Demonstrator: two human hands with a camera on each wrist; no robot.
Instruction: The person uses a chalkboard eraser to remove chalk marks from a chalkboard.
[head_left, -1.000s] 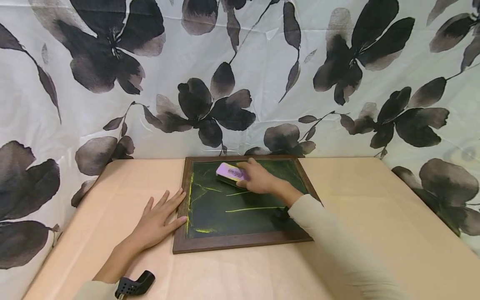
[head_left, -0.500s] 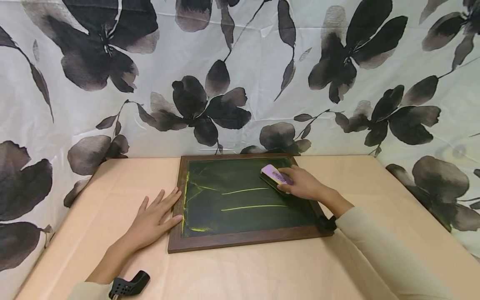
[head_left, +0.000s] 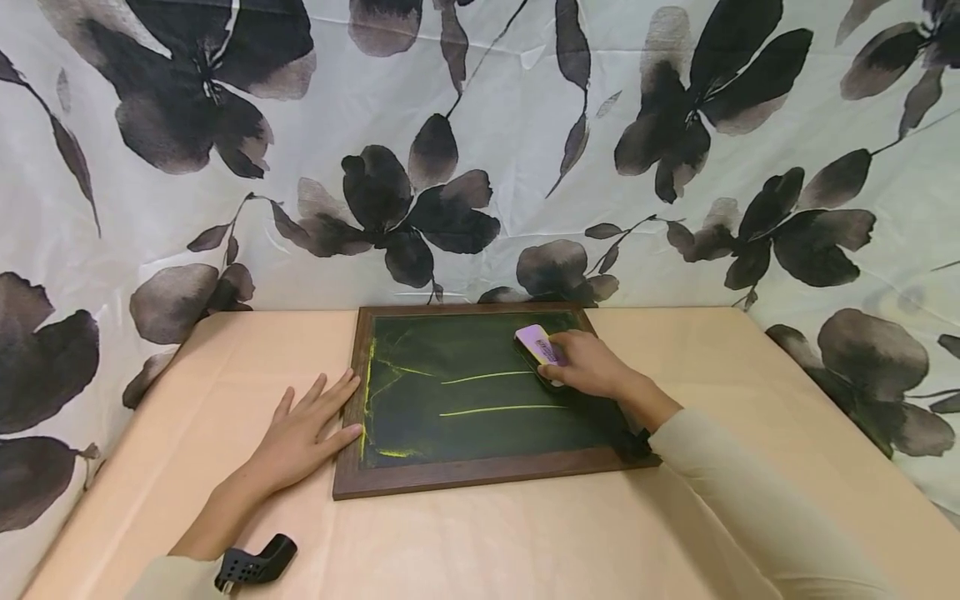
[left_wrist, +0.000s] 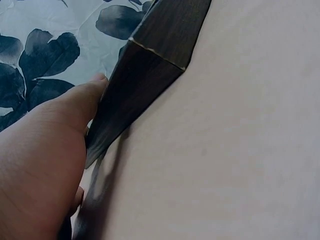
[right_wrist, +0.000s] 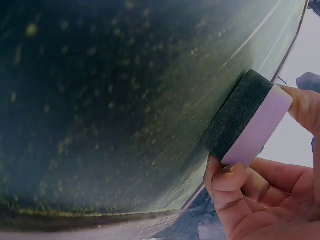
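Observation:
A wood-framed green chalkboard (head_left: pixel 472 462) lies flat on the table, marked with yellow chalk lines (head_left: pixel 487 410). My right hand (head_left: pixel 581 365) grips a purple-backed eraser (head_left: pixel 537 346) and presses its dark felt onto the board's upper right part; the right wrist view shows the eraser (right_wrist: pixel 247 125) pinched between thumb and fingers on the dusty board (right_wrist: pixel 100 100). My left hand (head_left: pixel 311 433) lies flat on the table with straight fingers against the frame's left edge. In the left wrist view, the thumb (left_wrist: pixel 75 107) touches the frame (left_wrist: pixel 145 70).
A tan table (head_left: pixel 525 542) carries the board. A floral black-and-white cloth (head_left: pixel 480 150) hangs right behind and wraps both sides. Bare tabletop stretches in front of and to the right of the board.
The right hand swept the eraser from the board's upper middle to its upper right, then drew it slightly back to the left. The left hand has stayed at the frame's left edge.

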